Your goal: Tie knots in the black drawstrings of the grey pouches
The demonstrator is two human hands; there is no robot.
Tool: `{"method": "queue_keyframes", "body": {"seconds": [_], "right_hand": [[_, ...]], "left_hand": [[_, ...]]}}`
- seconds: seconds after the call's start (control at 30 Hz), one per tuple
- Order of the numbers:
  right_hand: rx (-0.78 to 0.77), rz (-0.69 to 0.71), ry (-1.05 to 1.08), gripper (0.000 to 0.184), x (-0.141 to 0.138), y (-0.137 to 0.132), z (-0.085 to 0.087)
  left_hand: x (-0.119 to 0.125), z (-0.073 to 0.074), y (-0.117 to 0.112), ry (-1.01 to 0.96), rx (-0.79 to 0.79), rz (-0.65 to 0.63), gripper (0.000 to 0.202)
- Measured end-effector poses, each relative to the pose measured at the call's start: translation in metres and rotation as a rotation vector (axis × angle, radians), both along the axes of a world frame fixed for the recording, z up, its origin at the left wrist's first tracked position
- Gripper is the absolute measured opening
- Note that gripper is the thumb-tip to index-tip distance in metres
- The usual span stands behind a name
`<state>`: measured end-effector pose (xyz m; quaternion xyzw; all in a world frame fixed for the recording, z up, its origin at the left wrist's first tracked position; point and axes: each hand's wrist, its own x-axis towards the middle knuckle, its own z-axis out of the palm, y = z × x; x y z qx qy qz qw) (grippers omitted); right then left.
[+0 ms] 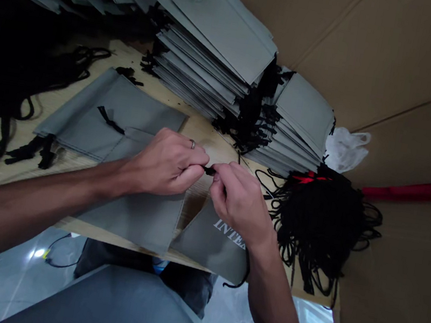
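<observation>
My left hand (172,164) and my right hand (239,197) meet over the table, both closed in a pinch. A short length of black cord (209,171) runs between their fingertips, and both grip it. Below the right hand lies a grey drawstring pouch (212,245) with white lettering, partly hidden by the wrist; a black cord end sticks out at its lower corner. Under my left forearm is another grey pouch (144,221). Farther left, a grey pouch (105,106) with knotted black cord ends lies flat on the table.
Stacked grey pouches (219,34) stand at the back, with a second stack (308,108) beside them. A bundle of black cords (320,222) lies at the right, near white plastic (346,149) and a red strip (419,189). More black cords (10,63) cover the left. Cardboard (397,277) walls the right side.
</observation>
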<state>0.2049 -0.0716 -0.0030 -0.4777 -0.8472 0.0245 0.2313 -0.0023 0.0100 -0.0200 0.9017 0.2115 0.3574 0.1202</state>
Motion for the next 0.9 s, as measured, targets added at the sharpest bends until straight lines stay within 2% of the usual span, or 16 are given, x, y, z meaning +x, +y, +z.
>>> {"method": "queue_keyframes", "body": {"seconds": [0.2,0.4,0.47,0.57,0.67,0.8,0.9], "right_hand": [[-0.003,-0.043,0.031,0.02,-0.002,0.0,-0.006],[-0.072,-0.068,0.128,0.02,-0.006,0.001,-0.003],[-0.084,-0.076,0.144,0.019,-0.005,0.001,-0.001],[-0.083,-0.088,0.138,0.018,-0.001,0.003,-0.001],[-0.063,-0.098,0.107,0.019,0.003,0.004,-0.004],[-0.03,-0.074,0.075,0.016,0.005,0.005,-0.008],[-0.004,-0.064,0.06,0.017,0.003,0.004,-0.01]], "left_hand": [[0.001,0.002,-0.003,-0.009,-0.049,-0.07,0.029],[-0.001,0.008,-0.008,-0.034,-0.061,-0.148,0.029],[-0.001,0.008,-0.007,-0.039,-0.067,-0.126,0.03],[-0.002,0.007,-0.005,0.006,-0.133,-0.012,0.03],[-0.001,0.006,-0.006,-0.006,-0.205,0.061,0.015],[0.002,0.006,-0.01,-0.092,-0.24,0.002,0.02],[0.004,0.005,-0.011,-0.135,-0.241,0.004,0.014]]}}
